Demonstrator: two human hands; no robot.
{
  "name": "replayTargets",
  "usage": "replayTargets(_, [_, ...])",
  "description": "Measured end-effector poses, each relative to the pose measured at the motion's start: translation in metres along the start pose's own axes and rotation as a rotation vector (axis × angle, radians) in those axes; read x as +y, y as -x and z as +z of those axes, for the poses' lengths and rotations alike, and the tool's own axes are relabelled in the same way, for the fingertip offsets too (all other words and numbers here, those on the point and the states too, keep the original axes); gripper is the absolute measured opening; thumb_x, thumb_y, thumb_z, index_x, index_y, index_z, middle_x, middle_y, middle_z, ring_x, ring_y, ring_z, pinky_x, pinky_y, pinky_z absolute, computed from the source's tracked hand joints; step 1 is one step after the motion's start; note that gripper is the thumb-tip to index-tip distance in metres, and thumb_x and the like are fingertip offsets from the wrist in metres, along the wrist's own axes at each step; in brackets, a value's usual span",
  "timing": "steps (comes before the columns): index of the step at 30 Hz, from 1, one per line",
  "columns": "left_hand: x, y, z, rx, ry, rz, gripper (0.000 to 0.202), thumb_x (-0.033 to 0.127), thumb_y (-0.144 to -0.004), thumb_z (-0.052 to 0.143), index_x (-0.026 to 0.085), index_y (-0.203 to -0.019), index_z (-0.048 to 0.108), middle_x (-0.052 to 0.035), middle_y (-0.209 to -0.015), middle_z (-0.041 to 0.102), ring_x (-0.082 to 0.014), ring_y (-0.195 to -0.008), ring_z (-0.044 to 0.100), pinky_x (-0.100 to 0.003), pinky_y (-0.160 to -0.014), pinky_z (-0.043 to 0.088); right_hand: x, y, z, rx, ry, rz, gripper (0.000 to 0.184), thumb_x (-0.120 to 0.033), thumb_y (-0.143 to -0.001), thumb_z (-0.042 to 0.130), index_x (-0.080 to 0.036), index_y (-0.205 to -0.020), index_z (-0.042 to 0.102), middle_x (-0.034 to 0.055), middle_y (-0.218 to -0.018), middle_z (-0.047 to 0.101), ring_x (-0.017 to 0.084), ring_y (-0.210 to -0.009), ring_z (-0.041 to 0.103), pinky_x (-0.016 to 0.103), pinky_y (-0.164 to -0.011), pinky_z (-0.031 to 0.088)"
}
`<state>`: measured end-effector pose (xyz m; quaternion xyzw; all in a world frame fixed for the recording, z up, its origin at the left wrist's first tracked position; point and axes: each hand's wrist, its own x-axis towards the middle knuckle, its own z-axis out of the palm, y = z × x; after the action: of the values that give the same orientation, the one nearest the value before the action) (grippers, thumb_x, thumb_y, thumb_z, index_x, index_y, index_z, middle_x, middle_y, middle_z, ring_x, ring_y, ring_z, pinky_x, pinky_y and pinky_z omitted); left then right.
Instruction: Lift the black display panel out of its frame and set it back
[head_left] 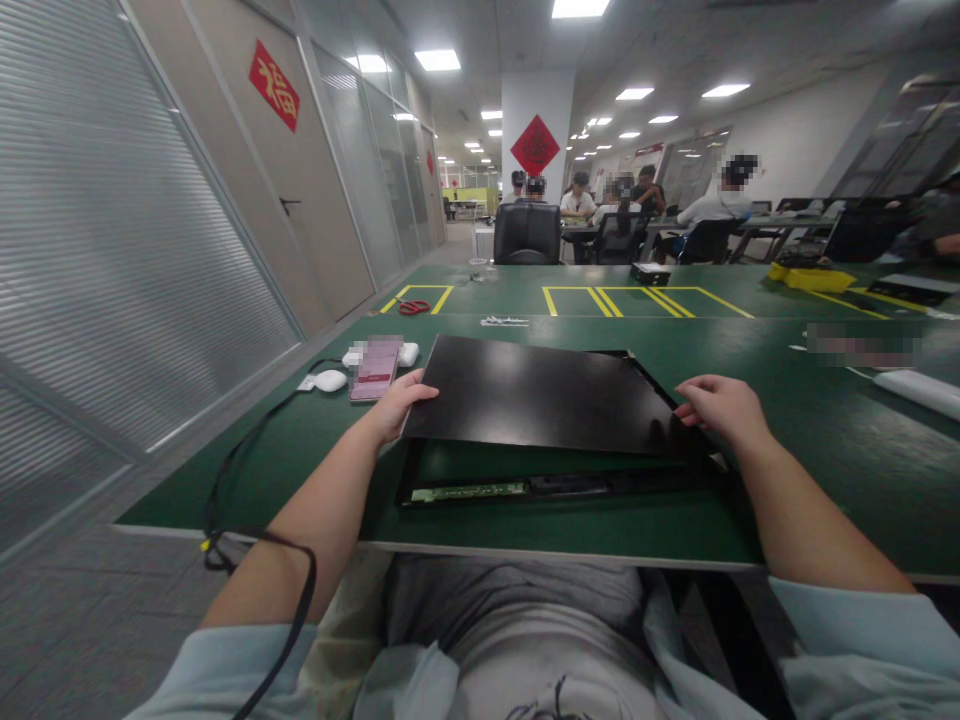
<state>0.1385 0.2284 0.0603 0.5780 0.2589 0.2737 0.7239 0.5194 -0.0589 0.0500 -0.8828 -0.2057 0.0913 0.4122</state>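
Observation:
A glossy black flat panel point(536, 395) is tilted, its left side raised above a thin black rectangular frame point(615, 482). My left hand point(396, 405) grips the panel's left edge, thumb on top. My right hand point(724, 408) is closed with its fingertips at the right edge, where panel and frame meet; which of them it pinches I cannot tell. Along the frame's near side runs a green circuit board strip point(469, 492). Under the panel, the far part of the frame is mostly hidden.
On the green table point(840, 480) are a phone point(376, 370), a white rounded device point(330, 381) with a black cable, and red-handled scissors point(413, 308). Small silvery items point(504, 322) lie beyond the panel. A yellow tray point(814, 277) stands far right. People sit at tables behind.

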Motion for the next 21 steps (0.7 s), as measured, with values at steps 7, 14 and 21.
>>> replayTargets(7, [0.0007, -0.0003, 0.0021, 0.033, -0.031, 0.003, 0.045, 0.021, -0.056, 0.076, 0.016, -0.099, 0.066, -0.0024, -0.076, 0.073, -0.0222, -0.071, 0.071, -0.031, -0.067, 0.055, 0.0035, -0.0032, 0.001, -0.008, 0.108, -0.069, 0.013, -0.03, -0.081, 0.064, -0.02, -0.088, 0.07, 0.0047, -0.066, 0.073, 0.02, -0.059, 0.071, 0.027, -0.054, 0.051])
replayTargets(14, [0.001, 0.0017, 0.0037, 0.033, -0.031, -0.017, 0.032, 0.02, -0.061, 0.077, 0.015, -0.091, 0.068, -0.0038, -0.076, 0.075, -0.022, -0.07, 0.073, -0.033, -0.07, 0.058, 0.0049, -0.0046, 0.0008, -0.022, 0.135, -0.093, 0.016, -0.031, -0.082, 0.063, -0.02, -0.09, 0.07, 0.0043, -0.065, 0.073, 0.02, -0.06, 0.071, 0.027, -0.056, 0.052])
replayTargets(21, [-0.0023, -0.0004, 0.0044, 0.052, -0.02, -0.016, 0.027, 0.026, -0.069, 0.08, 0.014, -0.091, 0.07, -0.0068, -0.078, 0.077, -0.0217, -0.071, 0.074, -0.031, -0.071, 0.059, -0.0032, 0.0026, -0.0008, 0.016, 0.172, -0.096, 0.015, -0.03, -0.08, 0.064, -0.02, -0.088, 0.072, 0.0042, -0.063, 0.072, 0.017, -0.051, 0.065, 0.027, -0.053, 0.049])
